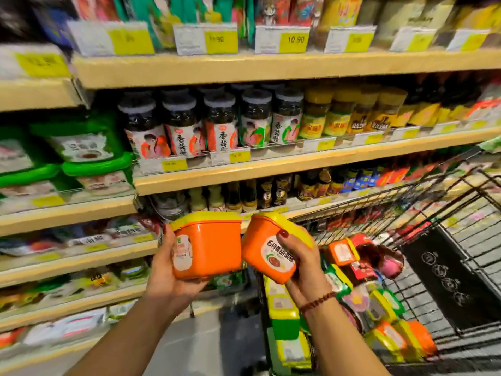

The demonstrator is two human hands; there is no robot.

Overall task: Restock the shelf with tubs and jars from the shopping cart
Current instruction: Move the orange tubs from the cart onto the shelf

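Two orange tubs with yellow lids, one in each hand, held up in front of the shelf (pixel 244 173) and above the near end of the cart (pixel 423 202). Just beside each other; cannot tell whether touching.

Left tub (pixel 214 248) upright, lid on top. Cradled in the left hand (pixel 162 275), palm under the base, fingers (pixel 167 241) curled up against the labelled side, grasping it.

Right tub (pixel 260 256) tilted, lid turned up and to the right, round label facing the camera. Grasped by the right hand (pixel 303 264), red-nailed thumb pressed across the front beside the label, the other fingers wrapped round the lid side and mostly hidden. Beaded bracelet (pixel 317 302) on the right wrist.

More tubs piled in the cart, orange and green among packets, lying at all angles; too blurred to count.

On the shelf straight ahead, five dark jars (pixel 187 123) in the front row with more behind, then four yellow jars (pixel 315 118) to their right. Green tubs (pixel 89 151) stacked on the shelf section to the left. Small bottles (pixel 233 196) on the level below, directly behind the left tub. Yellow price tags (pixel 294 39) along the shelf edges, two reading 10.90. Packets on the top level, blurred. Cart's wire rim between the right tub and the lower right shelves.
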